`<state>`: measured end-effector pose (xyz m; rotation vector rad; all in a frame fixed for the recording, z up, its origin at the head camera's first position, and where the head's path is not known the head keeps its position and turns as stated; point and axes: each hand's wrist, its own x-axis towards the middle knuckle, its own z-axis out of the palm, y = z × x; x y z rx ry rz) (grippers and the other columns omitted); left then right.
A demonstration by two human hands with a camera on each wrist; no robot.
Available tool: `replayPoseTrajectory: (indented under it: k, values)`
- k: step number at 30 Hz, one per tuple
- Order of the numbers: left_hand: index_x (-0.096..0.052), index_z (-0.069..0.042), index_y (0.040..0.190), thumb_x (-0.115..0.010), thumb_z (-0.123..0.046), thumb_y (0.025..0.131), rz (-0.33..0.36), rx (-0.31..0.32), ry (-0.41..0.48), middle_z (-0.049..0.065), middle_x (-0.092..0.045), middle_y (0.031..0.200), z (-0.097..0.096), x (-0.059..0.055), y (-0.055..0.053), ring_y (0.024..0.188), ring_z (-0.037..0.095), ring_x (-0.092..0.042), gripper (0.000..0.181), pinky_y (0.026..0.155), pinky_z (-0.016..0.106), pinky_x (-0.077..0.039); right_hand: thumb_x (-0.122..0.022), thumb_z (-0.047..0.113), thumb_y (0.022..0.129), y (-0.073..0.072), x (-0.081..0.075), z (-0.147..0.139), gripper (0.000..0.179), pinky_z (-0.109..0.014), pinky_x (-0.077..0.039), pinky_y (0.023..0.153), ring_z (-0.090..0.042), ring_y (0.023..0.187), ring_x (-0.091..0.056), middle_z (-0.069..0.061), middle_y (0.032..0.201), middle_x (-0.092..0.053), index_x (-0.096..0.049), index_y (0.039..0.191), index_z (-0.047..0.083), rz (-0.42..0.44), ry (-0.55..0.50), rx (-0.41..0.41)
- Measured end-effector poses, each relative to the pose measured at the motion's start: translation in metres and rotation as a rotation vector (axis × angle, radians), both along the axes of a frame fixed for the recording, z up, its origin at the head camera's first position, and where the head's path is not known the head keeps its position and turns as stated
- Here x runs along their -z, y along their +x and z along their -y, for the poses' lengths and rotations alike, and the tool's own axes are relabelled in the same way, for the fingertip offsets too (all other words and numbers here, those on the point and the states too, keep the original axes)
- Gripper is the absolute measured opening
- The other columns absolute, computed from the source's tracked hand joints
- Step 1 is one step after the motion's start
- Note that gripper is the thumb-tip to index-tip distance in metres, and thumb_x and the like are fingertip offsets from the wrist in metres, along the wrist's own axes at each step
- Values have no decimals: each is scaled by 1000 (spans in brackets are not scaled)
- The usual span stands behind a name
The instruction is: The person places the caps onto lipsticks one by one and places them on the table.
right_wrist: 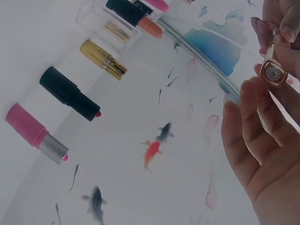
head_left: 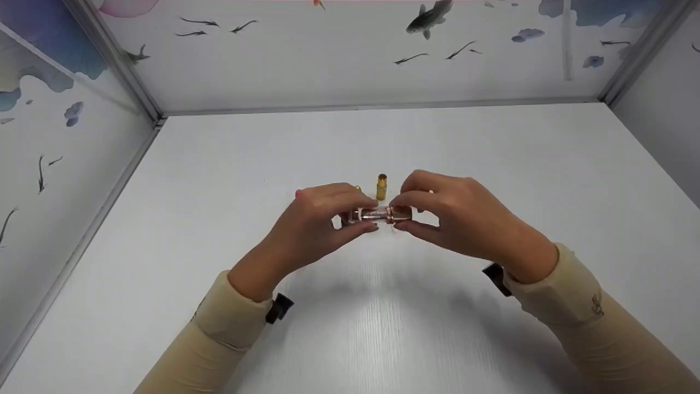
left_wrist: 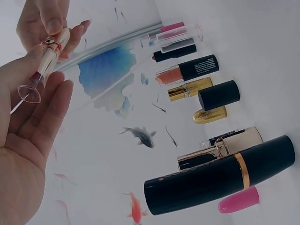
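Head view: left grip [head_left: 311, 224] and right grip [head_left: 465, 210] pinch one rose-gold tube [head_left: 374, 214] over a white table [head_left: 246, 153], fish-painted wall [head_left: 328, 71] behind.

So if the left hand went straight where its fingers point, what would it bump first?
Probably the right hand, just ahead, holding the other end of the shiny tube; depth is unclear.

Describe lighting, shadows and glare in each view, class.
Head: bright glare on the white table between the sleeves, soft shadows either side; left wrist: dim, greyish, print on the peach lipstick illegible; right wrist: also dim, pale sheen on the silver tube.
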<state>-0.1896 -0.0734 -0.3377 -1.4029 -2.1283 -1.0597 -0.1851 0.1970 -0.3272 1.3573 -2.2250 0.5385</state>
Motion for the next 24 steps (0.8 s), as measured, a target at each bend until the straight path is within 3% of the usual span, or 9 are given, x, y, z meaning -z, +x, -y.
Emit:
replayPoseTrajectory:
  k: [8,15,24]
  values:
    - [-77,0,121,-85,-3,91,49,30,81,9,-79,108,4,-5,-1,81,14,-73,31,73,22,-62,-87,7,90,1,-5,-1,21,-25,-58,64,-12,78,-68,-3,96,-75,-79,109,3,24,-56,35]
    - [-78,1,120,-84,-3,91,-14,-3,87,9,-81,108,5,-6,1,76,13,-74,29,74,21,-61,-88,6,89,6,-8,1,24,-26,-57,61,-16,77,-69,-5,96,-75,-78,111,0,2,-61,30]
    - [-78,2,117,-85,0,90,-11,15,92,10,-81,105,5,-9,2,73,14,-74,28,74,19,-61,-89,4,87,11,-9,5,26,-28,-54,61,-17,76,-64,-5,93,-74,-78,110,0,-42,-70,21]
